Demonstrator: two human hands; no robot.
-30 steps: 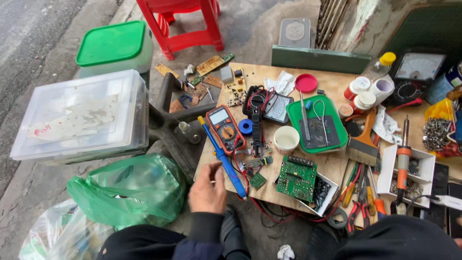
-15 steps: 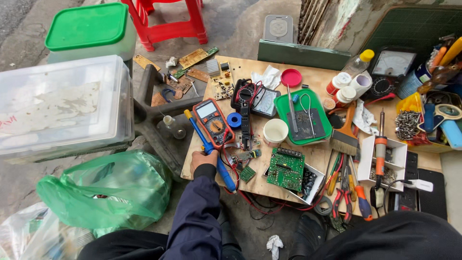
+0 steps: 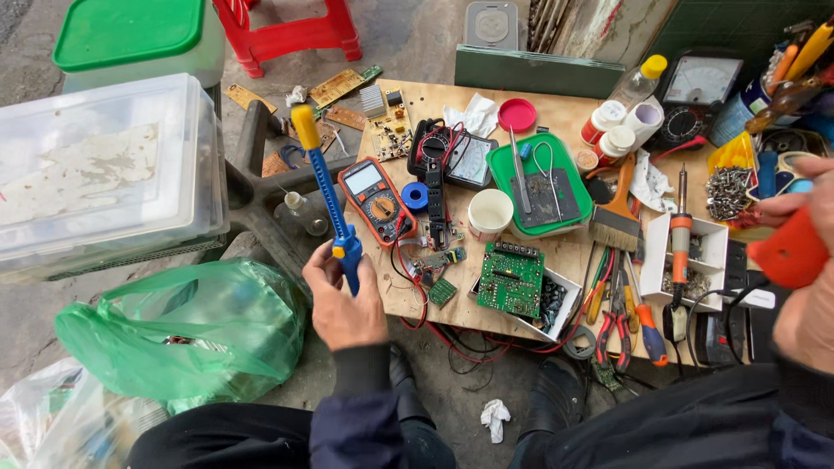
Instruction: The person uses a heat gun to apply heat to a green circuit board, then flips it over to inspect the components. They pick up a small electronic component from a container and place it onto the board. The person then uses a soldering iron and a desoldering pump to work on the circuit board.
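My left hand (image 3: 345, 300) is closed around the lower end of a blue desoldering pump (image 3: 328, 195), fingers wrapped on its barrel near the small yellow button; the pump stands tilted, its yellow plunger knob up and away from me, lifted over the left edge of the wooden board (image 3: 452, 304) and the dark metal stand beside it. My right hand (image 3: 804, 260) sits at the far right edge of view, clamped on an orange-red plastic piece (image 3: 786, 256); what that piece is I cannot tell, as part is out of view. Just right of the pump lies an orange multimeter (image 3: 375, 200), with a blue solder spool (image 3: 414, 195) beside it. Near the middle of the board: a white cup (image 3: 490, 213), a green tray (image 3: 540, 187) holding tweezers and a dark pad, and a green circuit board (image 3: 511, 280) resting on a small white box. A soldering iron (image 3: 679, 239) with orange grip lies across a white stand on the right. Left of me, on the ground, a green plastic bag (image 3: 187, 334) and a clear storage bin (image 3: 104, 174).
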